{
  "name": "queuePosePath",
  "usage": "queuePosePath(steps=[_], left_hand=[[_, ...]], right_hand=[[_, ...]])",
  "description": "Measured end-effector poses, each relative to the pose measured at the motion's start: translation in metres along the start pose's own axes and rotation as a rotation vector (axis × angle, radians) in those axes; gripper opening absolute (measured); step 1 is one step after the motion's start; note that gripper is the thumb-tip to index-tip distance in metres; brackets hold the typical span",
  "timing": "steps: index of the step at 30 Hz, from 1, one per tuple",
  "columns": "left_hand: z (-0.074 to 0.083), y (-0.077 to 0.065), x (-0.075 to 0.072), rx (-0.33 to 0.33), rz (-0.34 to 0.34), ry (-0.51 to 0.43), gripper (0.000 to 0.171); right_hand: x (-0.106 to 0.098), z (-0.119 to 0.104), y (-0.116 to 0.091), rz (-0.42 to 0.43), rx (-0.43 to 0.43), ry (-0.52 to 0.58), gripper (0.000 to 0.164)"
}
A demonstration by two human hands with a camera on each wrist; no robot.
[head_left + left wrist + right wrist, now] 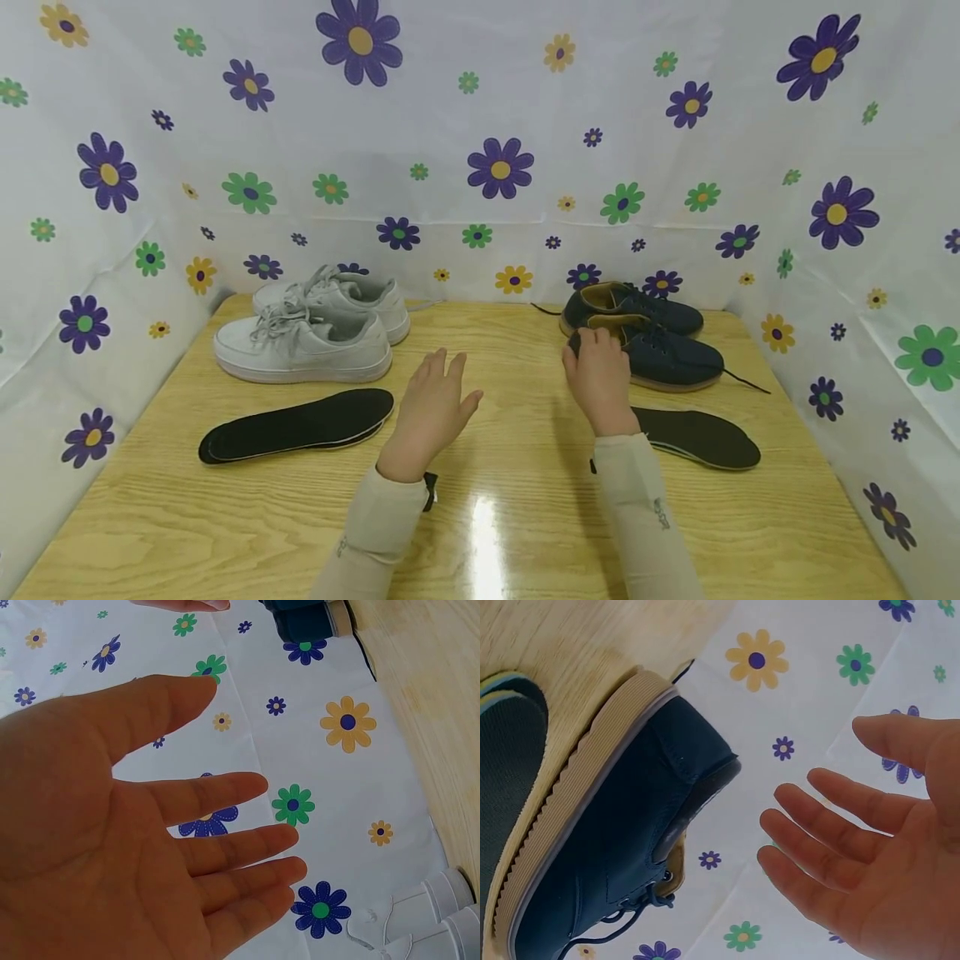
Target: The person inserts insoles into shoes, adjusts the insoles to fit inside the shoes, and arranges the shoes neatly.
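My left hand [432,410] hovers over the table, fingers spread and holding nothing. To its left lie black insoles [300,425], stacked, in front of a pair of white sneakers [303,346]. My right hand [597,379] is raised near the heel of the nearer navy shoe [675,358]. In the right wrist view its fingers [832,825] are apart from the navy shoe [622,817], with nothing in the palm. Dark insoles [701,437] with pale edges lie in front of the navy pair, partly hidden by the right wrist.
A second navy shoe [660,308] stands behind the nearer one. Dark laces [746,382] trail onto the wooden table [480,467]. White flower-printed cloth [420,100] encloses the back and both sides.
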State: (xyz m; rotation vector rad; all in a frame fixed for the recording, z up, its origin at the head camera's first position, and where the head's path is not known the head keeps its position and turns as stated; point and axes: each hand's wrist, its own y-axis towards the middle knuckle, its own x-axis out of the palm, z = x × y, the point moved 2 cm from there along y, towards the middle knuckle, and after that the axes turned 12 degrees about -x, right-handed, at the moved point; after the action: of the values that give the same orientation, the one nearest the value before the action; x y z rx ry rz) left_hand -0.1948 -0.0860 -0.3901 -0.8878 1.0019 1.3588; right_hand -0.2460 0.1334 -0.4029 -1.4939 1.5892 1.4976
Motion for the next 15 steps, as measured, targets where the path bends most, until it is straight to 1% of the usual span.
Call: queuePosePath(steps=[15], left_hand=[[-0.0024, -0.0005, -0.0041, -0.029, -0.025, -0.009, 0.058]], right_hand=[[0.0021, 0.0106, 0.0091, 0.008, 0.035, 0.001, 0.038]])
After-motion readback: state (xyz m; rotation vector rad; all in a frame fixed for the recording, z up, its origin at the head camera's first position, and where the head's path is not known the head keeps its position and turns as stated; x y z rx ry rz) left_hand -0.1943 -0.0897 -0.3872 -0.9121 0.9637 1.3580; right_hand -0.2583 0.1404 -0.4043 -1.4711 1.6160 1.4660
